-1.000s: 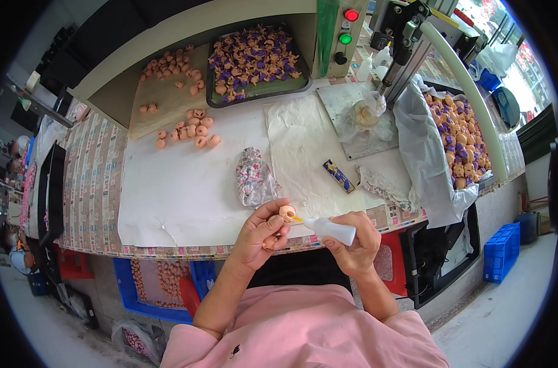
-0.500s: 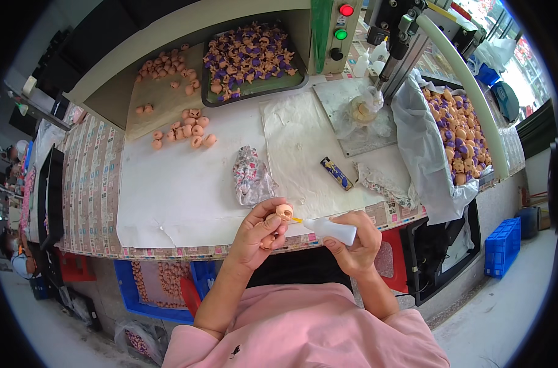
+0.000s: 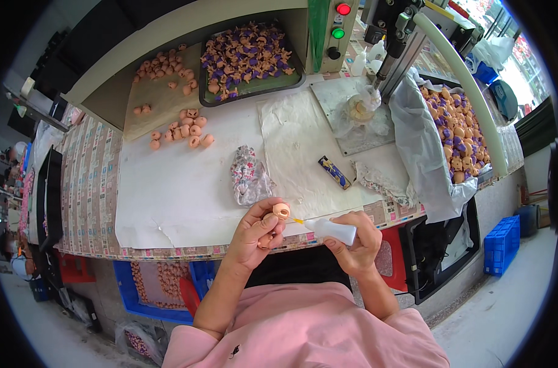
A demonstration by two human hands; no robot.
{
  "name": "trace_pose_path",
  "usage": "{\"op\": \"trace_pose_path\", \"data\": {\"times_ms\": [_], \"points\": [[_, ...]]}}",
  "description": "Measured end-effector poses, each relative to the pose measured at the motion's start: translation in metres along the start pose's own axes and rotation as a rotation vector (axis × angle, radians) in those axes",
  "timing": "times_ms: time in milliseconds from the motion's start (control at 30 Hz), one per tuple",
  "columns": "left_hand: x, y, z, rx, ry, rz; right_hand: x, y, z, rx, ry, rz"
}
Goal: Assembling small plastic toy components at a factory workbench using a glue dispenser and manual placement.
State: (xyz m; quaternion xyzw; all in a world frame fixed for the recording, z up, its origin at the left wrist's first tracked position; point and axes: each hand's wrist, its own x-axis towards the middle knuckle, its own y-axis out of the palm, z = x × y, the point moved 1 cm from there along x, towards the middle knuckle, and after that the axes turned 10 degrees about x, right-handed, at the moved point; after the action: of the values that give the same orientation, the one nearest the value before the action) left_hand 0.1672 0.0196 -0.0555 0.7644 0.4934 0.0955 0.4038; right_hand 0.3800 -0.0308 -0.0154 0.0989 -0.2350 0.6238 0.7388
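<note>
Between the fingers of my left hand [image 3: 251, 240] is a hollow, flesh-coloured doll head [image 3: 281, 211], its dark opening facing up and right. More small flesh-coloured pieces [image 3: 265, 241] sit lower in the same hand, partly hidden by the fingers. My right hand [image 3: 360, 248] grips a white squeeze bottle [image 3: 333, 231] held on its side. The bottle's thin yellow nozzle [image 3: 298, 221] points left, close beside the doll head's opening. Beyond my hands lies a floral cloth bundle [image 3: 249, 178] in clear plastic.
Loose doll heads [image 3: 190, 130] lie at the left, near a dark tray [image 3: 252, 92] of small flesh-and-purple figures. A blue-and-gold box [image 3: 335, 172] and floral cloth [image 3: 382, 184] lie at right. Beyond stands a press [image 3: 397, 58]; a lined bin [image 3: 417, 144] of figures flanks it.
The doll head has shifted slightly left and its opening shows more toward me. A little more of the nozzle shows between it and the bottle. Both grips stay the same.
</note>
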Motion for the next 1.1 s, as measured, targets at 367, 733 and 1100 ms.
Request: {"op": "trace_pose_path", "data": {"times_ms": [367,733,1100], "points": [[-0.007,-0.004,-0.004,-0.015,-0.001,-0.003,0.004,0.008,0.002,0.021,-0.018,-0.062],[-0.019,-0.017,-0.015,-0.023,-0.007,0.064,0.004,0.033,0.008,0.041,-0.009,-0.021],[-0.020,-0.022,-0.021,-0.044,-0.015,0.040,0.003,0.043,0.008,0.020,-0.004,-0.036]]}}
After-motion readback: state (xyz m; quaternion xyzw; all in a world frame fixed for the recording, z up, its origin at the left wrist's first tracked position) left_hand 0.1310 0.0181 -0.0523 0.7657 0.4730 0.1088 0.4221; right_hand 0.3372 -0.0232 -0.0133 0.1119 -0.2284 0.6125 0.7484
